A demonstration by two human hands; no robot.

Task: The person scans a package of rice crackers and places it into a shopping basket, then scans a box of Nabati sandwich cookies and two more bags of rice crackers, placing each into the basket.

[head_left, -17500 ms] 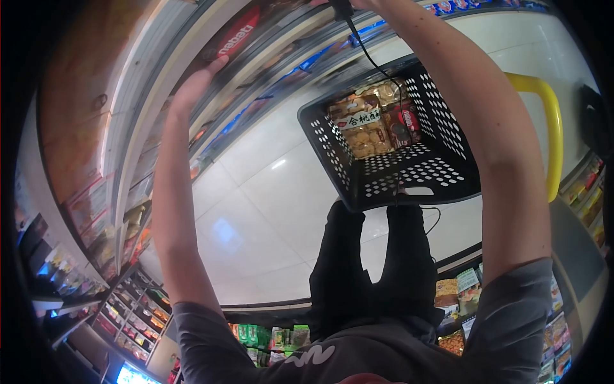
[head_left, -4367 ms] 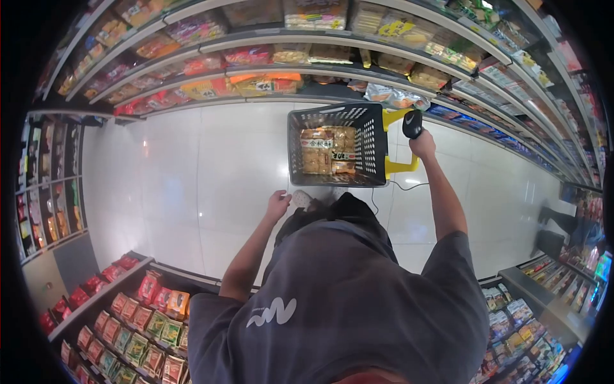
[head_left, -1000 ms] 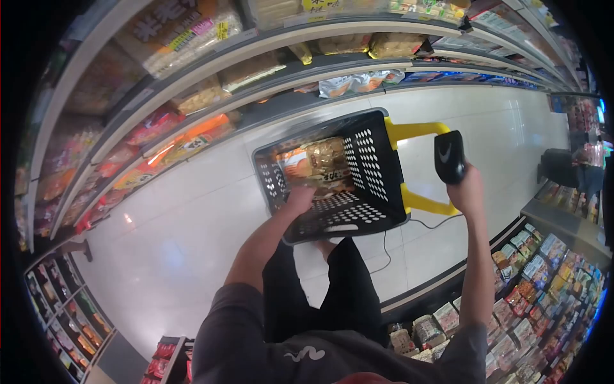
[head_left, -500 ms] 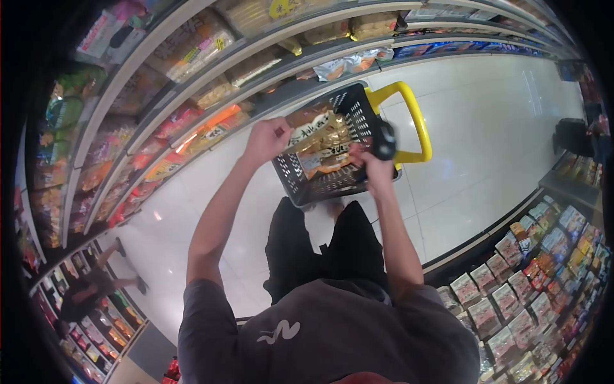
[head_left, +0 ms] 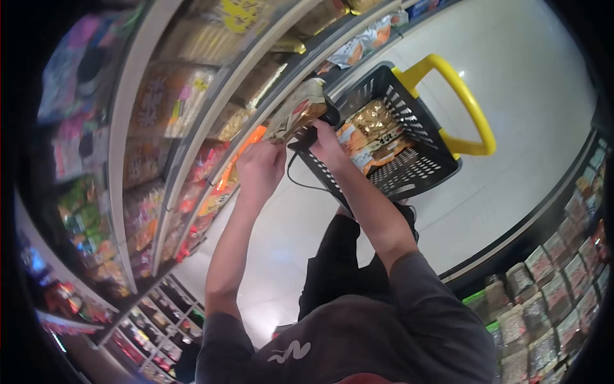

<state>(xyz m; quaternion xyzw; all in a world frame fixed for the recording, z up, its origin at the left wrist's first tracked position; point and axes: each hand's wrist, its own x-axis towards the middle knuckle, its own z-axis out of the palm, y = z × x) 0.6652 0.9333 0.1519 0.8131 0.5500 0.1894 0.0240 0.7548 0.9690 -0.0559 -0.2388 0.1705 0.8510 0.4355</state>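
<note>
My left hand (head_left: 261, 168) grips the lower edge of a tan snack packet (head_left: 295, 110) and holds it up in front of the shelves. My right hand (head_left: 326, 141) is closed on a black handheld scanner (head_left: 327, 119), whose head sits right against the packet; its black cable hangs below my wrist. Just beyond both hands stands a black perforated shopping basket (head_left: 419, 168) with a yellow handle (head_left: 464, 96). Inside it lie more snack packets (head_left: 371, 131).
Store shelves (head_left: 166, 141) full of bagged snacks run along the left. Another rack of packets (head_left: 550, 281) lines the lower right. White tiled floor (head_left: 524, 83) stretches past the basket. My legs in dark shorts stand below the basket.
My left hand has lifted a packet out of the basket and up toward the shelves. My right hand brought the scanner against it. The view swung left.
</note>
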